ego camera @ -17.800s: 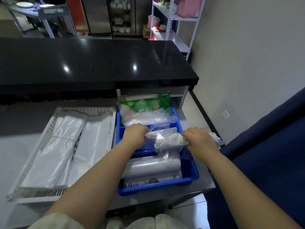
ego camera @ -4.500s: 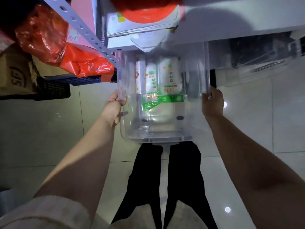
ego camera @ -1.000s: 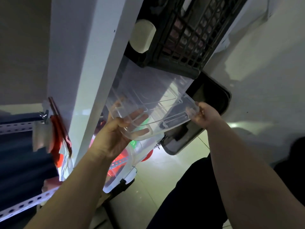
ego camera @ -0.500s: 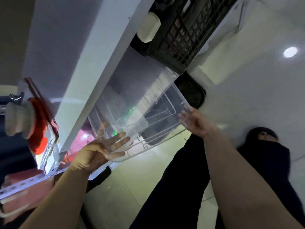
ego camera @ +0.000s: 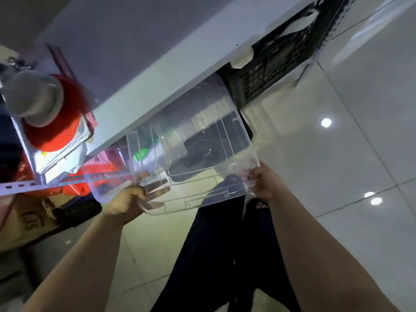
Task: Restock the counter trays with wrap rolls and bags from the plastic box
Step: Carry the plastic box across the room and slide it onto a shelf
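A clear plastic lid (ego camera: pixel 202 176) is held flat over the clear plastic box (ego camera: pixel 171 140), which sits low under a white shelf (ego camera: pixel 139 70). My left hand (ego camera: pixel 135 197) grips the lid's near left corner, fingers under it and seen through the plastic. My right hand (ego camera: pixel 261 179) holds the lid's near right corner. A green-printed pack (ego camera: pixel 140 155) shows dimly through the box wall. The counter trays are out of view.
A black lattice crate (ego camera: pixel 270 64) sits under the shelf to the right. Red bags (ego camera: pixel 74 188), a perforated metal rail (ego camera: pixel 45 183) and a cardboard carton (ego camera: pixel 29 221) crowd the left. Glossy floor tiles (ego camera: pixel 337 165) spread to the right; my dark trouser legs (ego camera: pixel 213 255) are below.
The view has swung down and to the right. Both hands have kept hold of the clear lid, which has tilted nearer to level over the box.
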`<state>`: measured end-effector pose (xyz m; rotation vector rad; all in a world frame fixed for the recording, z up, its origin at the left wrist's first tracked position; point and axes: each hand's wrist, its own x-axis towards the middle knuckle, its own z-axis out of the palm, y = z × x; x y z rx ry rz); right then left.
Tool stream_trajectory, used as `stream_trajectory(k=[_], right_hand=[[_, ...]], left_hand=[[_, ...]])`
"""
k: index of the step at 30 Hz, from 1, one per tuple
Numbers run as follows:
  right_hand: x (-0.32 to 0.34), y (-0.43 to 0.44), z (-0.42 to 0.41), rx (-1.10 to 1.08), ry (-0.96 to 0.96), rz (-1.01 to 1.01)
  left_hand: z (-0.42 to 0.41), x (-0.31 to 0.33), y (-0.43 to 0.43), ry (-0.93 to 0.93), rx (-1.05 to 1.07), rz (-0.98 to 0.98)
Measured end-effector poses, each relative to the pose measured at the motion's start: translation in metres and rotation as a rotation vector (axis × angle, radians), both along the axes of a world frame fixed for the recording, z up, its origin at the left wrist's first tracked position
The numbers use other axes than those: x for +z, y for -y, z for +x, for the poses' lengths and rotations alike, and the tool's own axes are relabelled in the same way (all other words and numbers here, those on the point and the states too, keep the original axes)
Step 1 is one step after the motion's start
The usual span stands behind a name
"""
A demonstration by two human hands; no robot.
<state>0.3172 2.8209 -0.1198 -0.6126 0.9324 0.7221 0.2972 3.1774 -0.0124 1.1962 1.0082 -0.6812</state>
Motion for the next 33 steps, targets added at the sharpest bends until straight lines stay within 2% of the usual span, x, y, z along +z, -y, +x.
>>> stream_trajectory(k=[3,8,12,17,21,24,27,29,33], right_hand=[[0.015,0.000,-0.004,0.082,-0.035,-0.071],[0.039,-0.004,-0.005,0.075,0.071,-0.063],[0.061,-0.025,0.002,0.057,0.148,-0.081],[0.076,-0.072,0.012,0.127,0.227,-0.081],[0.077,-0.116,0.005,0.166,0.295,-0.138],[0.080,-0.146,-0.006,0.315,0.446,-0.228],[0.082,-0.173,-0.005,0.336,0.468,-0.208],[0.076,-0.188,0.000,0.348,0.465,-0.266],[0.059,-0.221,0.017,0.436,0.509,-0.379]], left_hand=[[-0.026,0.005,0.019,0.087,0.145,-0.010],[-0.061,0.006,0.028,0.141,0.381,0.290],[-0.083,0.007,0.012,0.099,0.317,0.420],[-0.095,0.001,-0.028,0.088,0.335,0.419],[-0.114,-0.017,-0.063,0.098,0.128,0.629],[-0.124,-0.029,-0.089,0.055,0.015,0.779],[-0.118,-0.036,-0.117,0.103,-0.002,0.830],[-0.104,-0.042,-0.140,0.156,-0.032,0.853],[-0.063,-0.056,-0.185,0.094,-0.091,0.877]])
